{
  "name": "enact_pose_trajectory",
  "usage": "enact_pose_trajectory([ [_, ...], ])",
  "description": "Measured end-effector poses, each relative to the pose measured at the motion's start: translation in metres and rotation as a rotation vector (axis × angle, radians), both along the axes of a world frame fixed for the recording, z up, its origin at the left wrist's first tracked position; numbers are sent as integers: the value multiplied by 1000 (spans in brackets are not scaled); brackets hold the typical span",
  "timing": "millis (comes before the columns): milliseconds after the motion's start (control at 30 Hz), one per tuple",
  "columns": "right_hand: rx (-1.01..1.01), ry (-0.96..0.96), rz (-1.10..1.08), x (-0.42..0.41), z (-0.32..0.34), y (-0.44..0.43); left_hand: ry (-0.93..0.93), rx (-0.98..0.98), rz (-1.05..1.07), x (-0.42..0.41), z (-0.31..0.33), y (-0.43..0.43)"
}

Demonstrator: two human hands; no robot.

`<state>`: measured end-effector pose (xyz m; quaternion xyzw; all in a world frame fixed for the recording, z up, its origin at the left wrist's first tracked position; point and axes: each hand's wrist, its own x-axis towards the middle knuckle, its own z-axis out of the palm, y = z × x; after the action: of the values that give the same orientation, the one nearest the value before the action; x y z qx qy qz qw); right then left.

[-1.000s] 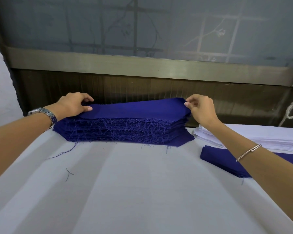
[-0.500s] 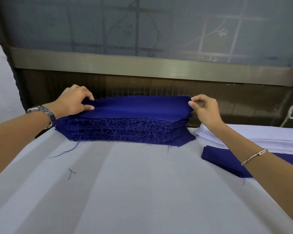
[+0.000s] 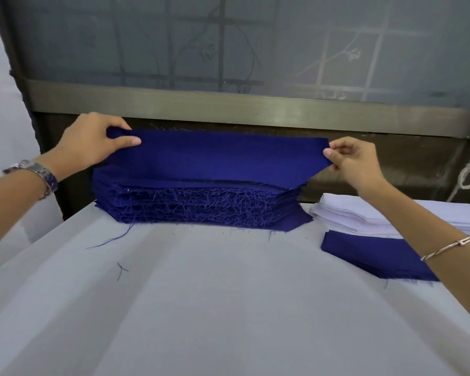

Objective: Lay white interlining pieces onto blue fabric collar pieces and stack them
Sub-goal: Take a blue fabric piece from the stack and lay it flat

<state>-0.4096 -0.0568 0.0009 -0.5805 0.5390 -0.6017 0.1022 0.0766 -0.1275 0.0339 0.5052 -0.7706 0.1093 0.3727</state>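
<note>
While the near stretch of the bench [image 3: 228, 308] in front of you carries only a few loose blue threads [image 3: 106, 241], the work sits farther out. To your right, partly under your forearm, lies a low stack of blue pieces [image 3: 369, 253], and just behind it is the pile of white interlining pieces [image 3: 364, 215]. Past the middle of the bench stands the tall stack of blue collar pieces [image 3: 201, 204], its frayed edge toward you. Over it you hold the top blue piece [image 3: 228, 158] by both ends. Your left hand [image 3: 90, 143] pinches the left end between thumb and fingers, and your right hand [image 3: 358, 164] pinches the right tip the same way. The cloth is stretched between them, its near edge low over the stack. Behind all this runs a metal rail [image 3: 255, 109].

By my reading, you are picking up a fresh collar piece, with no interlining on it yet. The next move calls for drawing it toward you and laying it flat on the bare bench without dragging the piece beneath along. One hand must then let go to peel a single white piece from the pile.
</note>
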Motion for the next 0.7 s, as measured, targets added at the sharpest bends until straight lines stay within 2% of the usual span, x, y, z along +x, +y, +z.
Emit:
enact_pose_trajectory([
  [133, 86, 3, -7, -23, 11, 27, 158, 61, -111, -13, 16, 15],
  [300, 308, 120, 4, -61, 14, 67, 343, 364, -270, -35, 13, 37],
  [467, 584, 163, 201, -103, 6, 105, 308, 693, -317, -50, -12, 59],
  [700, 921, 297, 318, -160, -30, 133, 166, 937, -383, -60, -59, 89],
])
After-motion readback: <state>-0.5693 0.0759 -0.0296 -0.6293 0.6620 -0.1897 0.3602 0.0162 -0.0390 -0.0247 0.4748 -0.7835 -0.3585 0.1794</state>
